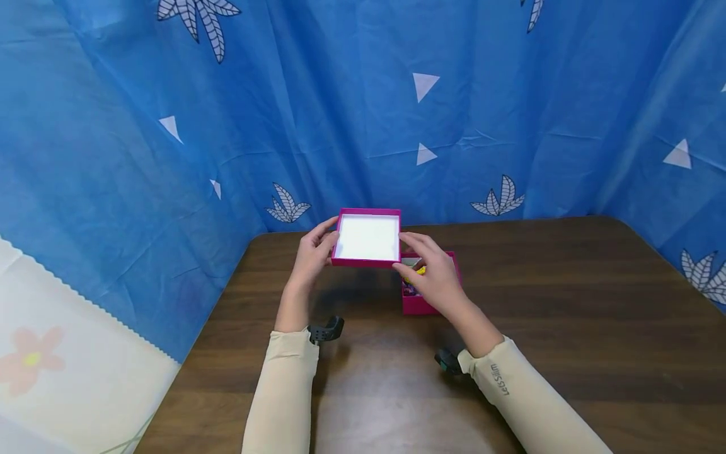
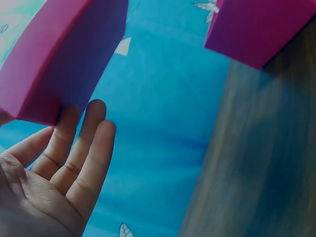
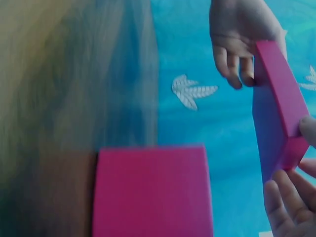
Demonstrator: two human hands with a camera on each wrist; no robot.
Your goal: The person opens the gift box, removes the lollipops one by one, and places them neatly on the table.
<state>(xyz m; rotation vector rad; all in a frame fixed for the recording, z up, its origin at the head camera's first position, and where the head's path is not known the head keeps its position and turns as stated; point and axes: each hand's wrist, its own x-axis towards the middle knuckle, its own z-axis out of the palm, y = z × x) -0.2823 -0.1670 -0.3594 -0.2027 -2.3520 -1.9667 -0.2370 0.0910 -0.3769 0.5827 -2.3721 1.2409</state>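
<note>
the shallow magenta lid (image 1: pixel 367 237) is held up over the tabletop (image 1: pixel 544 347), to the left of the magenta box (image 1: pixel 421 306), with its white inside turned toward the head camera. the left hand (image 1: pixel 314 252) grips the lid's left edge, the one farther from the box — thumb at the rim, other fingers against the outer side. the right hand (image 1: pixel 433 268) pinches the lid's right edge, the one nearer the box, with the thumb by the lower corner and the other fingers higher up; in the head view this hand passes in front of the box and hides much of it.

the box stands on the tabletop with its top uncovered. inside it show a yellow item (image 1: pixel 421 270) and a dark purple item (image 1: pixel 409 290), both too small and too covered to name. the wrist views show a gap between lid and box.

behind the box hangs a blue curtain (image 1: pixel 351 113) with white triangles and outlined leaves. far to the left of the box is a pale cloth (image 1: pixel 85 403) with a flower on it. in front of the box lie the cream sleeves (image 1: pixel 283 397) — a black wrist device (image 1: pixel 327 330) shows at each cuff, and the right sleeve bears dark lettering.
</note>
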